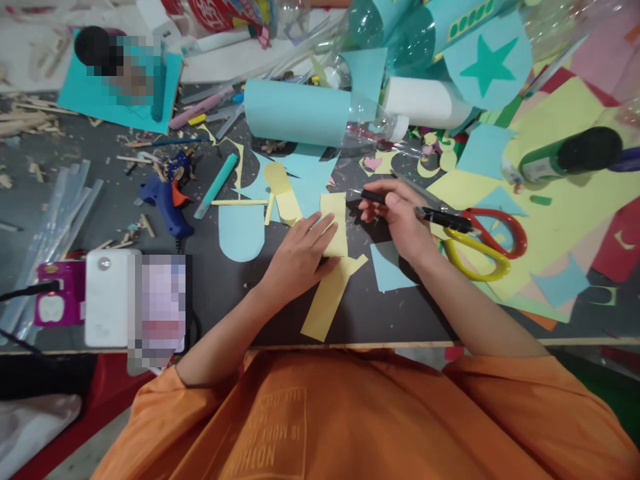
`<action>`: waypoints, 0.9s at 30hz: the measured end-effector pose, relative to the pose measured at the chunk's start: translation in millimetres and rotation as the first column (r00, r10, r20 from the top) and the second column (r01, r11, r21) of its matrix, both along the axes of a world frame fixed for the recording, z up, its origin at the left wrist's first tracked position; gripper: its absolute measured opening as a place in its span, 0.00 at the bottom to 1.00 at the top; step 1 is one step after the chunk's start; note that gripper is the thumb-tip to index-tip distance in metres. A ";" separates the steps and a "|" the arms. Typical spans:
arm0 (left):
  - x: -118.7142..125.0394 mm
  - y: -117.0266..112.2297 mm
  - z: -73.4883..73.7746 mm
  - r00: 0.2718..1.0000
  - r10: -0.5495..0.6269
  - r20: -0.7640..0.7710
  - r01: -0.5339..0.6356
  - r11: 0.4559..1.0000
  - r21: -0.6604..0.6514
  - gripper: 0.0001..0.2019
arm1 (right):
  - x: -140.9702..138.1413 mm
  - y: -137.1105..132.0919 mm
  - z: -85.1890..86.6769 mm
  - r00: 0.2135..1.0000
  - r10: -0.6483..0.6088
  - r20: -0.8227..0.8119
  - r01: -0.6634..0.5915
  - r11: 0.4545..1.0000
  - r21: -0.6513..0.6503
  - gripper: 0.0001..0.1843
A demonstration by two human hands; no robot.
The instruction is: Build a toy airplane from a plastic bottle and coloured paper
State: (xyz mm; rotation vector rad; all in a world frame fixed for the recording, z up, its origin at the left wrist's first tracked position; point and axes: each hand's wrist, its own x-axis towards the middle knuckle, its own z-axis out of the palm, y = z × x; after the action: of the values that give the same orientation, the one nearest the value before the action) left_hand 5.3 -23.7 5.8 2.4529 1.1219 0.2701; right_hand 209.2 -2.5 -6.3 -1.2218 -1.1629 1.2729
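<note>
Covering Part of a Pale-Yellow Paper Strip (334, 207), With a Slim Black Pen (445, 220) Alongside

At far left, clear plastic sticks (65, 217) lie in a loose bundle on the dark tabletop (225, 300), followed by a blue plastic glue gun with an orange trigger (173, 217) and a light-blue, round-ended paper cutout (241, 233). The left hand (299, 252) lies palm down, fingers slightly spread over the pale-yellow paper strip, closed around nothing. The strip sits mid-table, directly before the person; a mustard-yellow paper strip (324, 307) meets its near end, though whether they overlap cannot be told. To the right, the right hand (404, 217) holds the pen in a narrow grip between thumb and fingers, with red-and-yellow-handled scissors (523, 235) just beyond the wrist.

The pale strip could skew if the left fingers slide, since nothing else appears to weigh it down. Farther right, a sweep of the forearm could knock the scissors or drag loose scraps (560, 280).

The strip's long axis runs near to far, its far end roughly toward a light-blue paper-wrapped bottle (297, 112). The pen lies mostly crosswise, its left end toward the strip; which end writes is unclear.
</note>
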 end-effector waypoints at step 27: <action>-3.1 -2.1 4.2 0.985 -0.073 -0.154 0.075 0.997 0.009 0.24 | -1.0 -2.0 9.5 0.966 0.095 0.242 -0.100 0.995 0.008 0.10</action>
State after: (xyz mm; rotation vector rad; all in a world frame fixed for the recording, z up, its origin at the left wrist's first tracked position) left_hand 2.2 -25.8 10.0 2.5582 1.0906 0.0674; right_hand 208.2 -4.6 3.2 -1.3462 -1.4230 1.2050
